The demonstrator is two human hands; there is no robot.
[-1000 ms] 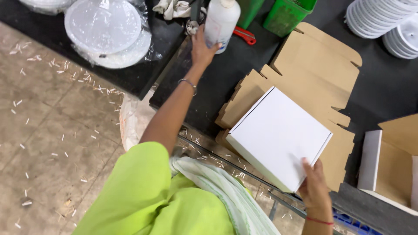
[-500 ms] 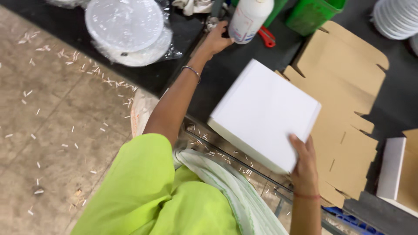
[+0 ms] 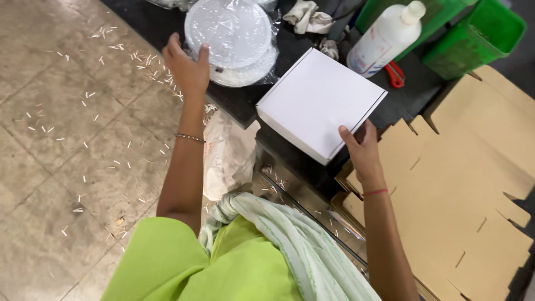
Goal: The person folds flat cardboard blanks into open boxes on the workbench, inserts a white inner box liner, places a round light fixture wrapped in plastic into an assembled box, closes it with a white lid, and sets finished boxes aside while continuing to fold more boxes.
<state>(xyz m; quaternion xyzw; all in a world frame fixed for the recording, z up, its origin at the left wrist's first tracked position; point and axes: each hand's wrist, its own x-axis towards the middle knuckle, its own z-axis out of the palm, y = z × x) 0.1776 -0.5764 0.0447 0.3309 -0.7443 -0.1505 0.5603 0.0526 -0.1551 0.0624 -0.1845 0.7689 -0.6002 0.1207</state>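
- A closed white cardboard box [image 3: 320,103], flat, square and smooth, sits on the edge of a dark worktop [image 3: 407,103], one corner hanging toward the person.
- The right hand [image 3: 362,150] grips the box's near right corner, thumb on top and fingers curled beneath, steadying it.
- The left hand [image 3: 186,67] rests on the rim of a stack of round white plates [image 3: 231,39] sealed in crinkled clear plastic, fingers spread along the edge; the stack lies just beside the box.
- The step in hand looks like bringing plates and box together; opening the box would call for a free hand.
- Behind the box stands a white plastic bottle [image 3: 384,39], with red scissors [image 3: 395,75] beside it.
- To the right lie flat brown die-cut cardboard sheets [image 3: 473,178], matt and notched.
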